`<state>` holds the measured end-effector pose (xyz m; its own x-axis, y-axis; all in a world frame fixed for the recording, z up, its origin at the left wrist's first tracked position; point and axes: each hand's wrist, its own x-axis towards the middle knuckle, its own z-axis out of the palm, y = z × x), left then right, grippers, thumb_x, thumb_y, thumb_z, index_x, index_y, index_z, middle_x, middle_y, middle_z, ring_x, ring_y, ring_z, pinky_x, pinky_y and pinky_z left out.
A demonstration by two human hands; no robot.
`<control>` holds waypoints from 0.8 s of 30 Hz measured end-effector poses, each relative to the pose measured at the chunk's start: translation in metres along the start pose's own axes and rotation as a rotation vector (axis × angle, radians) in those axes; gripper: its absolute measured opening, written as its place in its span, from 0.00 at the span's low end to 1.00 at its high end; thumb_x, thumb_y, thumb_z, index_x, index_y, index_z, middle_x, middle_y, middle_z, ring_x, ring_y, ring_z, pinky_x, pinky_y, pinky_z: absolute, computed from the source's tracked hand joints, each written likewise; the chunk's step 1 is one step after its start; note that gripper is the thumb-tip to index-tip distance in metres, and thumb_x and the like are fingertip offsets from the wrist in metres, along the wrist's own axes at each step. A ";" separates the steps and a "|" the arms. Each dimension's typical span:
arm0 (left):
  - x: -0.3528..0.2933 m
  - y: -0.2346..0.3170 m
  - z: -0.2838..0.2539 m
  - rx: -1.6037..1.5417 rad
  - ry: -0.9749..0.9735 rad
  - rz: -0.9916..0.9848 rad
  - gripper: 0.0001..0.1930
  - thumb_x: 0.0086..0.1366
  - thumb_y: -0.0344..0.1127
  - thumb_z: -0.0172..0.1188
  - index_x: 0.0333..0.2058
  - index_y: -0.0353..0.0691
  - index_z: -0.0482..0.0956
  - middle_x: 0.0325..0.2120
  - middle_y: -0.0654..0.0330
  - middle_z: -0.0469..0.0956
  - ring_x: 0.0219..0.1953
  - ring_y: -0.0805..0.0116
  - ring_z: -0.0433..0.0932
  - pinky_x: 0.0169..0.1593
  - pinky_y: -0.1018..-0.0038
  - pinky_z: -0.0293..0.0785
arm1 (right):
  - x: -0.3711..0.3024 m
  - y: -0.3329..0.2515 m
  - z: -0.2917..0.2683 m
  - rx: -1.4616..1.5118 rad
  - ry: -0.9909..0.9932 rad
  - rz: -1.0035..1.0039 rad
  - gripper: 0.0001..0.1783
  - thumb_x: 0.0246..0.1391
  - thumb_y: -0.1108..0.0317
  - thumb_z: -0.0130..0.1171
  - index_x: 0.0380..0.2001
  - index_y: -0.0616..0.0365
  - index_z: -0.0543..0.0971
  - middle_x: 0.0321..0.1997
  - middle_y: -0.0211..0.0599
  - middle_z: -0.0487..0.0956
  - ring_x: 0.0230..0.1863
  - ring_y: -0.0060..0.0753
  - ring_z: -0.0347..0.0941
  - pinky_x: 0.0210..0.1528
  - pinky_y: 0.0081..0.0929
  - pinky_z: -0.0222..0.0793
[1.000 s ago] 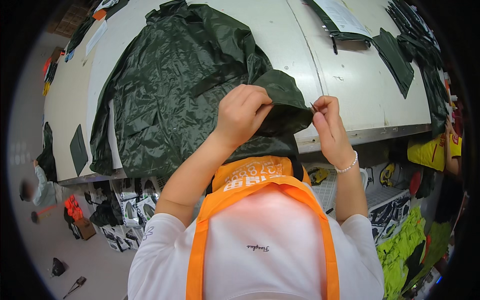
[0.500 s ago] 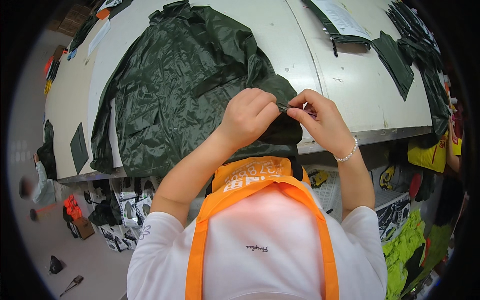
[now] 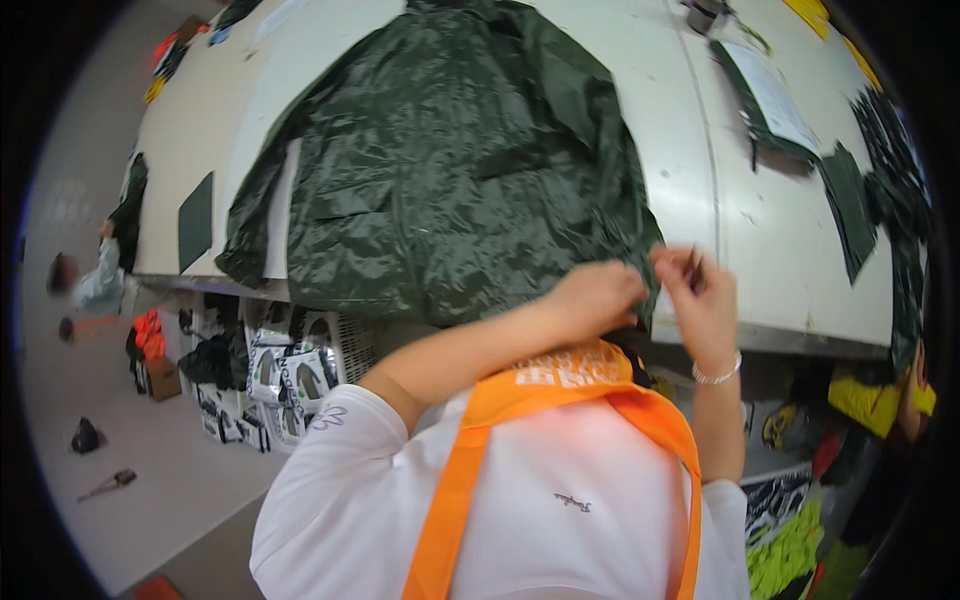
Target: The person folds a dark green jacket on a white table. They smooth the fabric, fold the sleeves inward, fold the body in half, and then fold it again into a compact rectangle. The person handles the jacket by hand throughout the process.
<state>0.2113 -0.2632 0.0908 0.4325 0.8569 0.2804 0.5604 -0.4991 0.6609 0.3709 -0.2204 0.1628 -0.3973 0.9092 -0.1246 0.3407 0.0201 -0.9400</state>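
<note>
A dark green rain jacket (image 3: 400,190) lies spread on the pale table, its collar at the far side and its hem along the near edge. My left hand (image 3: 600,295) is closed on the jacket's right-hand sleeve near the cuff. Just right of that sleeve, my right hand (image 3: 700,300) is raised with fingers bent around small thread snips (image 3: 694,264). The snips are blurred and mostly hidden by the fingers. A gap separates the two hands.
Folded dark green garments with a paper sheet (image 3: 765,95) lie at the right, beside a stack of dark green pieces (image 3: 895,150). A flat green piece (image 3: 196,222) rests on the left. Packaged goods (image 3: 285,370) stand below the table edge. Another person (image 3: 100,280) is at far left.
My right hand has lifted away from the left hand and the sleeve. My left hand has shifted right with the sleeve edge. The whole view has swung, so the jacket's hem shows more.
</note>
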 end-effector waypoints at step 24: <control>-0.129 -0.363 -0.179 0.812 0.250 -0.731 0.42 0.56 0.69 0.49 0.64 0.54 0.55 0.67 0.57 0.46 0.68 0.47 0.42 0.64 0.42 0.36 | 0.206 0.130 0.173 -1.199 0.169 -0.066 0.39 0.51 0.71 0.56 0.63 0.26 0.58 0.70 0.35 0.53 0.66 0.54 0.51 0.62 0.67 0.45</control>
<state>-0.1743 -0.1692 -0.0600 -0.2918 0.9346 0.2034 0.9558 0.2768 0.0992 0.1859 -0.1024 -0.0402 -0.3580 0.9329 0.0398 0.9322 0.3595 -0.0412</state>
